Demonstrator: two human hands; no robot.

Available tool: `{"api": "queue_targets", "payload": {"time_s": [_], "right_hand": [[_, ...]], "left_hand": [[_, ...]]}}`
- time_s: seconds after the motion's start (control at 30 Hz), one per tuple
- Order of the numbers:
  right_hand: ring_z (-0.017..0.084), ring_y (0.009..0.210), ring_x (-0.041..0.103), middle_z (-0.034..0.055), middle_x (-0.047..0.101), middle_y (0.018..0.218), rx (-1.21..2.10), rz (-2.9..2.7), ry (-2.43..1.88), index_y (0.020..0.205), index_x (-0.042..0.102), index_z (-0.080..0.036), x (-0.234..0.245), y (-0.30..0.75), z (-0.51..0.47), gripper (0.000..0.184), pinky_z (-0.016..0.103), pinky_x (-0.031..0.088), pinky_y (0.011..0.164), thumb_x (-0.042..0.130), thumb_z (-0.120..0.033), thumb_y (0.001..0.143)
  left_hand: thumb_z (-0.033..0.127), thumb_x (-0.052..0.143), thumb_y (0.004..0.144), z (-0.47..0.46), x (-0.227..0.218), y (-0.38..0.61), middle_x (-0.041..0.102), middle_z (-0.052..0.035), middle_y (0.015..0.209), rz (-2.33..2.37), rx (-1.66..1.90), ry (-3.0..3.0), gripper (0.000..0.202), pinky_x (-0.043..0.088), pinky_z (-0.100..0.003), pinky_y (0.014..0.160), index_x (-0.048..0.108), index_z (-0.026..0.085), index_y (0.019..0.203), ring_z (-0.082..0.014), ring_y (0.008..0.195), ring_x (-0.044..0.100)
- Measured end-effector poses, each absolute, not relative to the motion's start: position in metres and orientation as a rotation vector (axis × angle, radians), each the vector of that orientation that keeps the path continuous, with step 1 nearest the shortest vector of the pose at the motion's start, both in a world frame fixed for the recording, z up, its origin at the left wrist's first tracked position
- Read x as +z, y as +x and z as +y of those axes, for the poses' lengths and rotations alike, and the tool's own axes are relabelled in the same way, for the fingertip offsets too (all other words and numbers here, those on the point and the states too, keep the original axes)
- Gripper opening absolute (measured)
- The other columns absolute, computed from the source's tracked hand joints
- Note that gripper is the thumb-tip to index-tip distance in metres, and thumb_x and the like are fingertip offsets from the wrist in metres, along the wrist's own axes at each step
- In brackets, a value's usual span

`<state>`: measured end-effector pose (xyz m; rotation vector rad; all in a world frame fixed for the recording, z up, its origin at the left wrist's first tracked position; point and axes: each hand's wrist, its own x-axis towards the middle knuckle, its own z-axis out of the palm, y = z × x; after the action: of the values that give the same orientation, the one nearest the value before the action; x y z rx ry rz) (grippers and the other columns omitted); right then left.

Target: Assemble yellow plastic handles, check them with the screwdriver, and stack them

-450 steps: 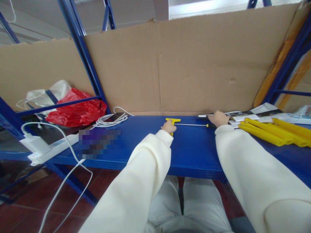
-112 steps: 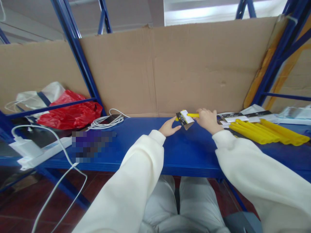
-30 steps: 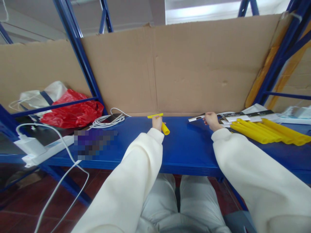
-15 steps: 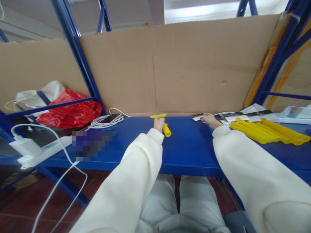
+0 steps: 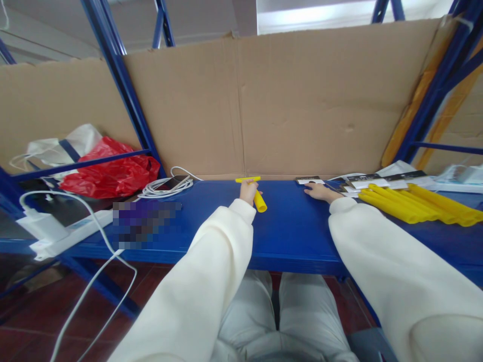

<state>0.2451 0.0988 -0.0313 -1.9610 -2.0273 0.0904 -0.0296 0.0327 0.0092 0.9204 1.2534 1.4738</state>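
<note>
My left hand (image 5: pixel 248 191) is closed around a yellow T-shaped tool (image 5: pixel 260 202) at the middle of the blue table (image 5: pixel 294 226). Its thin crossbar shows beyond my fingers, and its round, tube-like handle end sticks out to the right below them. Farther right, my right hand (image 5: pixel 317 192) lies palm down on the table, fingers stretched out and nothing seen in them. Just beyond its fingertips is a small flat black-and-white packet (image 5: pixel 309 180), flush near the table's back edge. Whether a finger touches the packet is hard to tell.
Several yellow tubes (image 5: pixel 415 203) lie to the right, with black-and-white packets (image 5: pixel 392 180) behind them. A cardboard wall (image 5: pixel 302 105) closes the back. On the left are a coiled white cable (image 5: pixel 166 188), a red plastic bag (image 5: pixel 113 168), and a power strip (image 5: pixel 81 229).
My right hand has let go of the packet and drawn slightly left and toward me. The packet now lies straighter along the back edge. My left hand keeps its hold with little movement.
</note>
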Motion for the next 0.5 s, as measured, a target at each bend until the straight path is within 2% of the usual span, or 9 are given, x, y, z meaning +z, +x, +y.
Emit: {"api": "queue_targets", "payload": {"time_s": [0.17,0.27,0.37,0.5], "right_hand": [[0.033,0.135,0.051,0.0164,0.054,0.147,0.126,-2.034,-2.061,0.145,0.056,-0.022,-0.0318,0.2451,0.0966,0.057,0.049,0.038,0.111,0.048,-0.051,0.096],[0.035,0.135,0.050,0.0161,0.054,0.147,0.101,-1.985,-2.117,0.144,0.056,-0.024,-0.0312,0.2467,0.0951,0.056,0.056,0.036,0.111,0.048,-0.051,0.096],[0.037,0.134,0.050,0.0162,0.057,0.143,0.038,-1.932,-2.136,0.140,0.060,-0.026,-0.0299,0.2506,0.0945,0.052,0.062,0.036,0.109,0.050,-0.050,0.094],[0.039,0.135,0.049,0.0175,0.057,0.143,0.012,-1.880,-2.160,0.138,0.060,-0.025,-0.0285,0.2537,0.0936,0.051,0.063,0.036,0.108,0.048,-0.048,0.095]], "left_hand": [[0.001,0.055,0.083,0.0316,0.0083,-0.0282,0.061,-0.0006,0.088,1.295,1.458,0.962,0.053,0.045,-0.023,0.049,0.047,0.018,0.132,-0.0074,0.044,0.048],[0.001,0.055,0.082,0.0308,0.0082,-0.0278,0.062,-0.0003,0.088,1.317,1.442,0.999,0.060,0.043,-0.023,0.047,0.041,0.019,0.138,-0.0073,0.043,0.046],[-0.001,0.054,0.081,0.0296,0.0091,-0.0274,0.061,0.0011,0.081,1.318,1.418,1.040,0.056,0.045,-0.023,0.048,0.048,0.018,0.133,-0.0075,0.043,0.046],[-0.002,0.052,0.079,0.0279,0.0101,-0.0265,0.055,0.0038,0.066,1.314,1.379,1.065,0.044,0.046,-0.024,0.049,0.058,0.016,0.119,-0.0089,0.042,0.046]]}}
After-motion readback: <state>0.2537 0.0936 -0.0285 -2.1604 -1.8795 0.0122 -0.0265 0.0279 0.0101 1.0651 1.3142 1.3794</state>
